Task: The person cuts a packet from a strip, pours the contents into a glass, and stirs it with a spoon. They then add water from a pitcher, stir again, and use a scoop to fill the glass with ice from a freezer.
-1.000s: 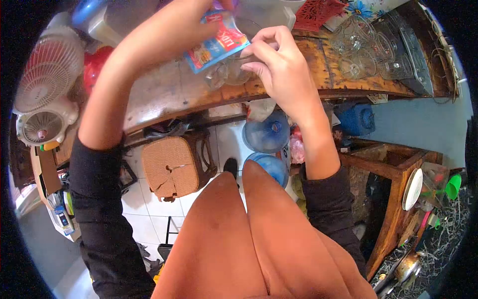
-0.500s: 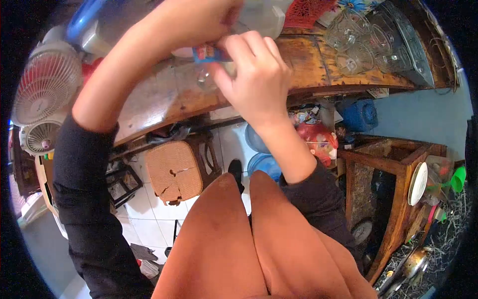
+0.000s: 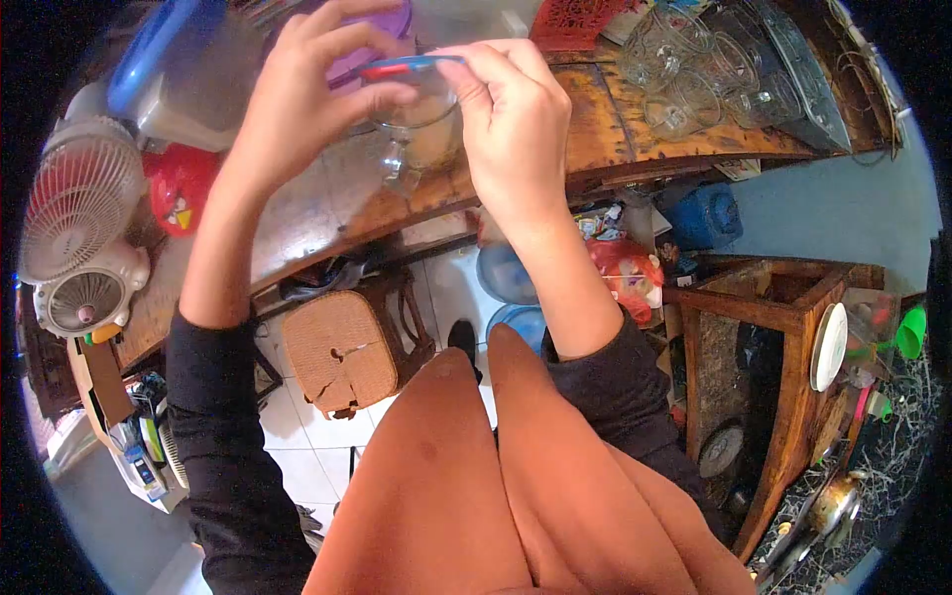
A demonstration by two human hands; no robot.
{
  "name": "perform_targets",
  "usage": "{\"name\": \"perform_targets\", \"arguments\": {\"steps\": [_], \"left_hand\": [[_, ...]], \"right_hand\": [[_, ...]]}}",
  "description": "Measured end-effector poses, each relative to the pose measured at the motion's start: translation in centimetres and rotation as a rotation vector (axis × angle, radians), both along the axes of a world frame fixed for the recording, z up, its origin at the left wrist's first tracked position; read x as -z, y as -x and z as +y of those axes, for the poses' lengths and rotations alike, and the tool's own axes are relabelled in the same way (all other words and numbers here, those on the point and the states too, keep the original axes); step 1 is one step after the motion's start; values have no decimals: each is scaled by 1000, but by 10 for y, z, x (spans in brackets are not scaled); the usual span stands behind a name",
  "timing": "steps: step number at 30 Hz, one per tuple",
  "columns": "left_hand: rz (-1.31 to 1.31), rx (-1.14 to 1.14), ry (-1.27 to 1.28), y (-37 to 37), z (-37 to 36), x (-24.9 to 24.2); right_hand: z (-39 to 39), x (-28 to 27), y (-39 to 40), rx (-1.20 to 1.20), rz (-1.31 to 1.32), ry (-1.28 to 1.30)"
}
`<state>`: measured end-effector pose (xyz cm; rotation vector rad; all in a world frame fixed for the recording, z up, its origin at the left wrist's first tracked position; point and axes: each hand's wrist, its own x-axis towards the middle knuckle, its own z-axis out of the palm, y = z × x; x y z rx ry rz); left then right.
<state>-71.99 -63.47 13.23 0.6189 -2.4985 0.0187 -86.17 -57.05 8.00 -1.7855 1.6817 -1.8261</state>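
Observation:
My right hand (image 3: pixel 518 129) pinches a small blue and red sachet (image 3: pixel 402 66) between thumb and fingers, and it shows nearly edge-on. My left hand (image 3: pixel 312 99) is at the sachet's other end. Its fingers are spread and curved, with the thumb apart, and it does not appear to grip the sachet. Beneath both hands a clear glass mug (image 3: pixel 421 134) stands on the wooden table (image 3: pixel 327 198), partly covered by the right hand. Behind the left hand is a purple round thing (image 3: pixel 382 35), partly hidden.
Several glass mugs (image 3: pixel 684 74) sit in a tray at the right, beside a red openwork basket (image 3: pixel 575 25). A white fan (image 3: pixel 84 203) and a red thing (image 3: pixel 181 188) are at the left. Below stand a woven-top stool (image 3: pixel 339 347) and a wooden frame (image 3: pixel 764 307).
My left hand has drawn back from the far side and opened, moving left of the sachet. The right hand still holds the sachet, now turned edge-on. The glass mug shows more.

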Motion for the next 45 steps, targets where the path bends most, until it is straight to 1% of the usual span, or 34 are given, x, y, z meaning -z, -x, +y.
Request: {"name": "perform_targets", "arguments": {"steps": [1,3,4,6,7,9,13,15,16,18,19,21,22,23,24,25,27,28,29,30,31,32,33,35,36,37,39,40,41,42,43,44,45], "left_hand": [[-13,-51,-48,1,1,2],[-43,-155,-144,2,3,4],[-43,-156,-145,3,3,3],[-75,-203,-66,6,6,-2],[-76,-204,-67,8,5,0],[22,-107,-4,13,3,6],[-26,-193,-20,13,6,5],[63,-83,-222,14,4,9],[64,-82,-222,14,6,8],[-69,-280,-103,14,11,5],[-69,-279,-102,14,11,7],[41,-113,-150,14,9,13],[41,-111,-151,14,8,12],[12,-156,-142,14,7,12],[-17,-202,-133,14,7,12],[-17,-202,-131,15,9,11],[17,-278,-197,19,13,10],[14,-272,-198,18,11,12],[62,-187,-349,15,6,16],[108,-97,-499,11,2,19],[104,-81,-502,8,3,21],[245,-107,-486,5,9,24],[385,-124,-479,7,17,25],[695,-188,-580,16,44,23],[751,-250,-609,18,57,31],[807,-317,-632,19,69,44],[869,-383,-669,19,88,74],[917,-371,-742,17,92,86],[966,-366,-811,15,94,97],[1013,-331,-805,19,96,105],[1017,-335,-793,22,96,107],[1001,-332,-840,23,95,109],[987,-337,-885,23,94,110]], "right_hand": [[-1,1,0,-14,-20,66],[-1,1,0,-23,-26,41],[-1,1,1,-31,-32,18],[-4,-1,2,-42,-48,29],[-5,-1,2,-51,-64,41],[-7,-1,2,-43,-71,47],[-7,-2,4,-44,-77,16],[-7,-2,5,-37,-45,8],[-6,-2,6,-31,-14,1],[-6,-2,4,-39,-34,13],[-6,-2,4,-49,-56,23],[-8,-1,5,-33,-33,31],[-8,-1,5,-19,-11,38],[-7,-1,5,-18,-11,38],[-6,-2,5,-24,-32,23],[-6,-3,4,-31,-53,9],[-8,-3,4,-33,-58,40],[-9,-3,4,-35,-65,68],[-9,-2,3,-27,-66,66],[-10,-1,3,-30,-66,119],[-10,-1,2,-28,-64,172],[-8,-1,0,-13,-109,240],[-1,-6,-3,51,-172,318],[7,-11,-2,125,-322,403],[6,2,-1,87,-431,299],[9,11,-1,59,-666,266],[44,20,10,117,-1040,149],[69,34,20,161,-1223,15],[96,58,32,197,-1404,-127],[122,96,43,294,-1414,-188],[148,139,58,422,-1466,-275],[173,174,74,592,-1490,-337],[195,224,98,786,-1535,-337]]}}
